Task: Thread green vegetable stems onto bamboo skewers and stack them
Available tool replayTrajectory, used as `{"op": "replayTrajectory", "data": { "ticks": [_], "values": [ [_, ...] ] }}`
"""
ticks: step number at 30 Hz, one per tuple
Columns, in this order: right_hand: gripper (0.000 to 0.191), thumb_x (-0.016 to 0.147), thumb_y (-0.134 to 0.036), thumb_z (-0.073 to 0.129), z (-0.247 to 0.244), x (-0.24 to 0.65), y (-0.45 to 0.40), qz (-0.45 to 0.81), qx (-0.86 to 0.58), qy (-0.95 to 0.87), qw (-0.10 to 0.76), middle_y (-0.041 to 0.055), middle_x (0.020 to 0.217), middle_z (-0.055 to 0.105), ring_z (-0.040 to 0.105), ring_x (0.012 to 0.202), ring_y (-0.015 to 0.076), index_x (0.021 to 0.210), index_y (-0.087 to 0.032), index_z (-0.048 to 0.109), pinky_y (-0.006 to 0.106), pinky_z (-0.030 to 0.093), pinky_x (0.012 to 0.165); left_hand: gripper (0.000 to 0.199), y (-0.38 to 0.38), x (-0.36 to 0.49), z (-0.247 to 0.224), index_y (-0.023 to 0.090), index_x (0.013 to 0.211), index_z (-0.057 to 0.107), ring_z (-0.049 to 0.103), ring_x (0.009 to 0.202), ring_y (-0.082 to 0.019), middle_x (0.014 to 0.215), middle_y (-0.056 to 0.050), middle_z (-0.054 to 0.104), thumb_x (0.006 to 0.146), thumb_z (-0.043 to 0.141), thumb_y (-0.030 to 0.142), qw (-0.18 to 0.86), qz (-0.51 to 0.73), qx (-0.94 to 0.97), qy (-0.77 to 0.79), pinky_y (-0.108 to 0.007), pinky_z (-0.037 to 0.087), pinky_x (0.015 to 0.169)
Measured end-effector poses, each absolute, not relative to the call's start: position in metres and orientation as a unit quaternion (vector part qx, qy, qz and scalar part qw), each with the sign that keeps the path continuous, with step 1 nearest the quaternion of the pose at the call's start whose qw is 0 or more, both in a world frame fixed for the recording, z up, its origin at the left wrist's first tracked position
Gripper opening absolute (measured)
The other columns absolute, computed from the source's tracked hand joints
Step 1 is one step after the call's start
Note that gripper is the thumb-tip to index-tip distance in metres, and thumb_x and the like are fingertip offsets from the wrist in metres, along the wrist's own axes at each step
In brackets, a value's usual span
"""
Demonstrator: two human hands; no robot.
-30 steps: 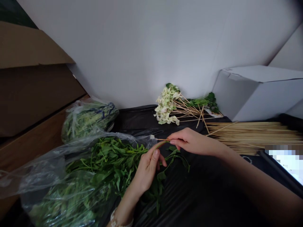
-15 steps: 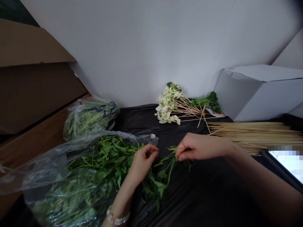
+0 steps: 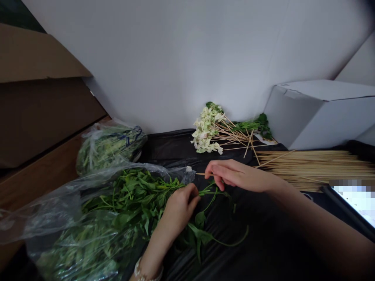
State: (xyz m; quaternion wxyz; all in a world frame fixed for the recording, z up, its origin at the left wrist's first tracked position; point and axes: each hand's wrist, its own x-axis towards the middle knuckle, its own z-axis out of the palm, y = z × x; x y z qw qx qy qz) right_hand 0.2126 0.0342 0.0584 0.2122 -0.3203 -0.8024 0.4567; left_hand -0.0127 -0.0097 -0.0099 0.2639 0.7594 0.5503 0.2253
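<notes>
Many leafy sticks (image 3: pixel 206 131) done, many bare sticks (image 3: pixel 316 166) left; pinching thin stick (image 3: pixel 200 174) in right hand (image 3: pixel 231 174); can't tell grip of left hand (image 3: pixel 180 203) by stems (image 3: pixel 206 191).

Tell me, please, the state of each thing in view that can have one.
Right hand, closed on a thin skewer.
Left hand, fingers curled at the leafy greens; hold unclear.
Thin skewer, held, visible tip bare.
Leafy greens, loose, partly covered by plastic.
Near plastic bag, open.
Far plastic bag, filled; closure unclear.
Pale-topped skewers, loaded, lying clustered.
Plain skewers, lying in a pile.
White box, top apparently shut.
Screen, lit.
</notes>
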Motion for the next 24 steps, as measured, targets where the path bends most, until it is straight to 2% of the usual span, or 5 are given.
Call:
{"op": "replayTrajectory", "data": {
  "ticks": [4,11,17,21,24],
  "values": [
    [0.028,0.098,-0.036,0.042,0.054,0.209,0.036,0.421,-0.355,-0.805,0.222,-0.0009,0.068,0.061,0.05,0.061,0.0118,0.094,-0.017,0.062,0.025,0.037,0.059,0.007,-0.008,-0.01,-0.006,0.019,0.082,0.068,0.052,0.062,-0.013,0.069,0.001,0.062,0.079,0.068,0.025,0.384,0.369,0.656,0.534,-0.024,0.037,0.06],
    [0.033,0.099,-0.037,0.038,0.051,0.203,0.035,0.4,-0.379,-0.803,0.226,-0.0006,0.067,0.06,0.052,0.062,0.013,0.099,-0.017,0.064,0.027,0.038,0.061,0.027,-0.006,-0.013,0.002,0.016,0.083,0.073,0.051,0.057,-0.005,0.064,0.003,0.06,0.062,0.086,0.025,0.639,0.518,0.384,0.419,-0.016,0.041,0.058],
    [0.026,0.101,-0.032,0.033,0.055,0.199,0.027,0.37,-0.394,-0.804,0.25,-0.0015,0.069,0.063,0.054,0.064,0.0126,0.101,-0.02,0.056,0.026,0.038,0.062,0.024,-0.004,-0.015,0.003,0.016,0.084,0.073,0.062,0.073,-0.008,0.093,-0.003,0.071,0.064,0.086,0.022,0.657,0.582,0.291,0.381,-0.017,0.052,0.065],
    [0.024,0.098,-0.027,0.042,0.053,0.194,0.024,0.285,-0.367,-0.84,0.28,0.0003,0.079,0.066,0.056,0.069,0.0125,0.094,-0.02,0.065,0.026,0.041,0.066,0.031,-0.002,-0.015,0.002,0.016,0.095,0.075,0.057,0.06,-0.004,0.081,-0.002,0.07,0.067,0.085,0.022,0.648,0.601,0.282,0.374,-0.01,0.045,0.05],
    [0.022,0.095,-0.023,0.048,0.049,0.193,0.023,0.221,-0.368,-0.857,0.285,0.0029,0.089,0.07,0.061,0.079,0.0149,0.094,-0.021,0.07,0.028,0.043,0.074,0.037,-0.002,-0.014,0.003,0.015,0.1,0.075,0.059,0.063,-0.004,0.081,-0.002,0.07,0.065,0.086,0.019,0.655,0.604,0.264,0.37,-0.01,0.049,0.056]
  ]
}}
